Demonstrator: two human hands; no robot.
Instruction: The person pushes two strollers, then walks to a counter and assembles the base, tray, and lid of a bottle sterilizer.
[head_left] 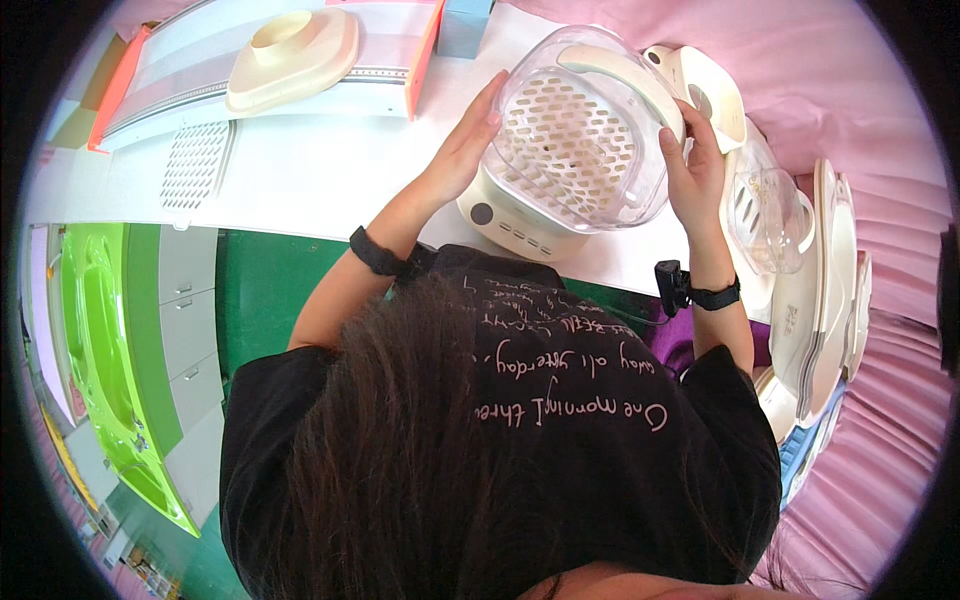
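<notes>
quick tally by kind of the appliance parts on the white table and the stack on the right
clear slotted baskets: 2, one held, one lying at right
cream base units under the held basket: 1
cream lids with a funnel opening: 2
cream panels stacked on edge at right: about 3
total: about 8

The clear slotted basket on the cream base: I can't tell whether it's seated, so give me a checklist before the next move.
1. Both hands on the clear basket: ok, the left hand is on one side and the right hand on the other.
2. Basket level on the cream base: not ok, it looks tilted.
3. Basket empty: cannot tell, a few specks show through the slots.
4. Free white table beside the base: ok.
5. Neighbouring clear lid kept apart: ok, though close to the right hand.
</notes>
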